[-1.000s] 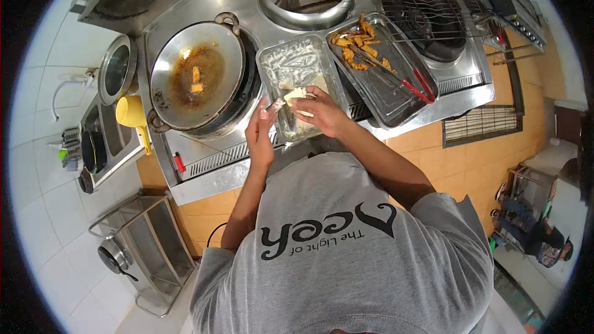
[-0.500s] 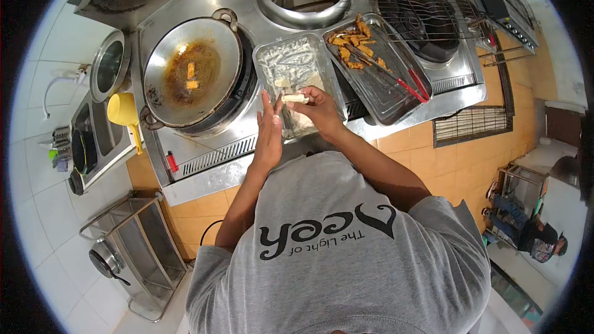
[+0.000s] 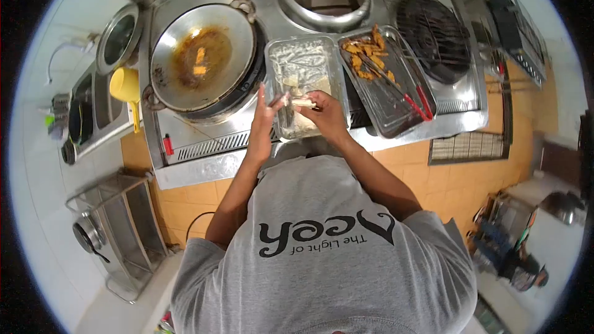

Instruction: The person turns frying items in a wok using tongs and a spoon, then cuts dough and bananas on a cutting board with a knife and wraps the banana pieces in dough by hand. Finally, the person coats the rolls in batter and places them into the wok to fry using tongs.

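Observation:
My right hand (image 3: 328, 116) pinches a small pale strip of food (image 3: 302, 103) coated in white, above a metal tray (image 3: 270, 62). White flour or batter is smeared over that tray, and a few coated pieces (image 3: 315, 86) lie in it. My left hand (image 3: 262, 130) is upright over the tray's left side, fingers stretched out and apart, with white coating on them. Whether it touches the strip I cannot tell. To the left, a wok (image 3: 166, 40) holds brown oil with two orange-brown pieces (image 3: 200, 70) in it.
A second tray (image 3: 387, 125) at right holds fried pieces (image 3: 365, 55) and red-handled tongs (image 3: 417, 104). Behind stand a round burner ring (image 3: 291, 9) and a dark burner (image 3: 433, 40). A yellow dipper (image 3: 125, 85) is left of the wok. Another person (image 3: 510, 260) is at far right.
The whole view has shifted, with the stove items now slightly farther right. My left hand's fingers have spread apart. The right hand still holds the coated strip.

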The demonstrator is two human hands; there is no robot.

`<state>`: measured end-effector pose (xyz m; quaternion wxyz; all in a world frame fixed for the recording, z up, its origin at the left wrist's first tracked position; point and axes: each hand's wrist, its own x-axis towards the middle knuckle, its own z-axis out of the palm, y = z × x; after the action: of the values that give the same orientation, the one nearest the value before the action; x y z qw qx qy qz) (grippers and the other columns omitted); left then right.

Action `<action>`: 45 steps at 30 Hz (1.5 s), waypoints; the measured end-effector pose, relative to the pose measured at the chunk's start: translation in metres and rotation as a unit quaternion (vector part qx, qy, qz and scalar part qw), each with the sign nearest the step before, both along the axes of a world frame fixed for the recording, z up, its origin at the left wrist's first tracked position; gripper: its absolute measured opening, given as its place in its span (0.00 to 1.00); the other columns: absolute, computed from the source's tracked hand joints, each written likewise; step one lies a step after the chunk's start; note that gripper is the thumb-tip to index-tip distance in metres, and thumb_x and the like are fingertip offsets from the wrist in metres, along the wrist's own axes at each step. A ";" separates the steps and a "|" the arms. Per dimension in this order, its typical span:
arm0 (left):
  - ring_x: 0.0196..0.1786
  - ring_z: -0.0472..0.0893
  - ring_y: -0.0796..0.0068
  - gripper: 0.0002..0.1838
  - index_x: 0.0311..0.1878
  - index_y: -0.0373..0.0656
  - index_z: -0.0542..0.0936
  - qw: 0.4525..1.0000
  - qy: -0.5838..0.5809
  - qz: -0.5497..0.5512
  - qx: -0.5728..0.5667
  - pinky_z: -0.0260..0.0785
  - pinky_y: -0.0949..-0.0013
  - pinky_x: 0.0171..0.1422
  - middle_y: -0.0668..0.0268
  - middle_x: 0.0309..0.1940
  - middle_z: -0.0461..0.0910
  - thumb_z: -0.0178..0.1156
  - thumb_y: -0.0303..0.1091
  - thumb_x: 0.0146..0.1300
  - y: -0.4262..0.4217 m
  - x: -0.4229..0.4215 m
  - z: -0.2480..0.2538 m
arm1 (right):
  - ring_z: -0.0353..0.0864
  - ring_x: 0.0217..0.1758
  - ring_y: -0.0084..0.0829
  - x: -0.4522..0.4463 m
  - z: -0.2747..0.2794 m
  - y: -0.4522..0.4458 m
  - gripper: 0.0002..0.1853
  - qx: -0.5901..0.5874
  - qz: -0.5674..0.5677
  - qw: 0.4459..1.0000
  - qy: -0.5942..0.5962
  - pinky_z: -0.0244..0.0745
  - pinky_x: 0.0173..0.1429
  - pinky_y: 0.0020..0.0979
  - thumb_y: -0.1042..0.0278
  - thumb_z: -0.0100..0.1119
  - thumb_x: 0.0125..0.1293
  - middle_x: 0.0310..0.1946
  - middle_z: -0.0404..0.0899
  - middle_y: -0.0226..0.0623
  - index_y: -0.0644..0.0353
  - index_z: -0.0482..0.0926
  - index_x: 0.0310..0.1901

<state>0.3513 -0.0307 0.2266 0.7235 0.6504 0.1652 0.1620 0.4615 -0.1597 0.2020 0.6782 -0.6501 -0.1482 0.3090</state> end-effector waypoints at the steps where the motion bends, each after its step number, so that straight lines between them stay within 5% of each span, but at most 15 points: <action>1: 0.60 0.69 0.73 0.26 0.70 0.44 0.55 0.999 0.004 0.029 -0.030 0.58 0.70 0.64 0.56 0.55 0.74 0.45 0.32 0.70 -0.005 0.000 0.013 | 0.77 0.35 0.17 0.003 -0.009 0.001 0.16 -0.016 0.002 0.999 -0.036 0.71 0.38 0.20 0.72 0.68 0.52 0.34 0.80 0.31 0.66 0.76 0.41; 4: 0.50 0.76 0.76 0.29 0.69 0.38 0.53 0.987 0.160 0.000 -0.028 0.63 0.76 0.58 0.59 0.47 0.78 0.49 0.28 0.68 0.016 -0.011 -0.006 | 0.76 0.33 0.18 0.016 -0.015 0.000 0.15 -0.019 0.023 0.999 -0.011 0.71 0.36 0.20 0.72 0.68 0.53 0.33 0.80 0.31 0.65 0.76 0.41; 8: 0.43 0.77 0.79 0.24 0.65 0.39 0.60 0.992 0.054 0.101 -0.047 0.66 0.76 0.53 0.59 0.40 0.80 0.51 0.26 0.66 0.027 -0.031 -0.028 | 0.78 0.33 0.21 0.048 0.016 0.031 0.18 -0.110 0.070 0.991 -0.040 0.73 0.36 0.22 0.69 0.69 0.53 0.32 0.80 0.35 0.67 0.76 0.43; 14: 0.45 0.78 0.76 0.20 0.61 0.37 0.64 0.969 0.029 0.223 -0.106 0.66 0.73 0.56 0.62 0.38 0.79 0.49 0.22 0.66 0.034 -0.070 -0.031 | 0.79 0.36 0.23 0.104 0.018 0.146 0.19 -0.056 0.238 0.941 -0.236 0.75 0.40 0.25 0.63 0.70 0.51 0.35 0.80 0.36 0.65 0.80 0.42; 19: 0.46 0.77 0.76 0.19 0.60 0.35 0.64 0.944 0.021 0.289 -0.156 0.65 0.74 0.56 0.64 0.37 0.77 0.49 0.23 0.66 0.041 -0.103 -0.047 | 0.80 0.42 0.42 0.123 0.021 0.239 0.16 -0.145 0.366 0.762 -0.514 0.74 0.49 0.35 0.72 0.66 0.46 0.38 0.80 0.43 0.61 0.81 0.40; 27: 0.44 0.76 0.80 0.18 0.59 0.37 0.67 0.931 0.020 0.328 -0.160 0.65 0.77 0.53 0.67 0.37 0.77 0.50 0.22 0.65 0.049 -0.119 -0.066 | 0.77 0.47 0.37 0.129 -0.003 0.296 0.15 -0.156 0.438 0.567 -0.680 0.72 0.51 0.38 0.70 0.67 0.47 0.36 0.79 0.36 0.54 0.79 0.40; 33: 0.45 0.75 0.80 0.20 0.59 0.39 0.67 0.936 0.028 0.314 -0.158 0.65 0.76 0.53 0.67 0.39 0.76 0.51 0.21 0.64 0.057 -0.110 -0.059 | 0.73 0.54 0.31 0.121 0.009 0.297 0.15 -0.258 0.434 0.528 -0.683 0.52 0.66 0.54 0.69 0.65 0.49 0.41 0.80 0.29 0.52 0.80 0.41; 36: 0.45 0.75 0.80 0.20 0.59 0.40 0.67 0.939 0.019 0.302 -0.162 0.65 0.76 0.53 0.67 0.40 0.76 0.51 0.21 0.63 0.059 -0.106 -0.059 | 0.69 0.58 0.27 0.128 -0.003 0.297 0.12 -0.235 0.431 0.460 -0.740 0.46 0.67 0.61 0.67 0.63 0.51 0.43 0.79 0.26 0.50 0.81 0.40; 45: 0.44 0.76 0.80 0.20 0.59 0.40 0.67 0.937 0.039 0.306 -0.162 0.66 0.76 0.51 0.66 0.39 0.77 0.51 0.21 0.63 0.059 -0.103 -0.054 | 0.62 0.64 0.29 0.138 -0.003 0.287 0.12 -0.172 0.456 0.462 -0.741 0.38 0.66 0.64 0.67 0.60 0.52 0.50 0.74 0.25 0.45 0.82 0.41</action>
<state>0.2486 0.0281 0.1728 0.7276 0.4483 0.4084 0.3207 0.5999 0.1272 0.1992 -0.0494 -0.5782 -0.8144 -0.0041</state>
